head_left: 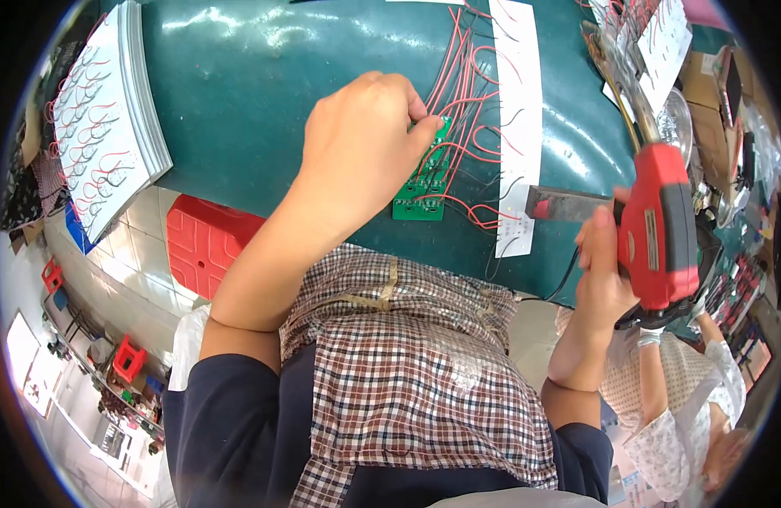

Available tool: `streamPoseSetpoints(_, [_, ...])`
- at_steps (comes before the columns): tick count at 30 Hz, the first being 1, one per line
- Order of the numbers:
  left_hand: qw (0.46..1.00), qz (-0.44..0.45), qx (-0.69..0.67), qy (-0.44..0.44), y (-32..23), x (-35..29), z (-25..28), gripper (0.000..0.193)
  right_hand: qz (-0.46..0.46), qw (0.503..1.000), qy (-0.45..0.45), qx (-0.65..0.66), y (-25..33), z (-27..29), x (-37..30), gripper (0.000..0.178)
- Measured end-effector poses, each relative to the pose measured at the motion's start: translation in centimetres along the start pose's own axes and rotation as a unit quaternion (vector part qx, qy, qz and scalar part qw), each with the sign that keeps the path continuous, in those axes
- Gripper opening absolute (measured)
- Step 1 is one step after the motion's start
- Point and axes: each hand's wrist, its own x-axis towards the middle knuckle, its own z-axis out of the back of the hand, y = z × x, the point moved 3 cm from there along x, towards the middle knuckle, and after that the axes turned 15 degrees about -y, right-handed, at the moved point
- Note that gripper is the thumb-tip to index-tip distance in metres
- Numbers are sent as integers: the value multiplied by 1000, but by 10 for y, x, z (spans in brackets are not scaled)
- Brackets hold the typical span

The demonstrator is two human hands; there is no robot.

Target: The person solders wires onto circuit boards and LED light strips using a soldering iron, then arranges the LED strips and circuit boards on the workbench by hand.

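A green circuit board (418, 208) lies on the green table in front of me. My left hand (365, 127) is over its far end, thumb and forefinger pinched together. A red wire (465, 102) runs out from these fingertips, though the fingers hide its end. More red and black wires join the board to a long white strip (519, 110) on its right. At the right, my right hand (604, 258) has its fingers closed at the side of a red and black gun-shaped tool (657, 229). Its metal front points away from me; the grip itself is partly hidden.
A thick stack of white sheets with wires (124, 110) stands at the table's left end. A flat grey metal piece (568, 205) is beside my right hand. More wired sheets (664, 52) are far right. A red stool (204, 241) stands below left; another person's arm (653, 368) shows at right.
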Motion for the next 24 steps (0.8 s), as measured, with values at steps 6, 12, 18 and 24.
streamPoseSetpoints(6, [996, 59, -4, 73, 5, 7, -3, 19, 143, 988, 52, 30, 15, -71, 55, 28])
streamPoseSetpoints(12, [935, -283, 91, -191, 3, 69, -3, 24, 205, 973, 67, 81, 23, -77, 63, 52])
streamPoseSetpoints(18, [937, -280, 143, -151, 16, 78, -22, 8, 188, 979, 47, 61, 15, -54, 48, 44])
streamPoseSetpoints(24, [908, -283, 128, -282, -1, 99, -13, 24, 137, 986, 36, 88, 12, -52, 42, 38])
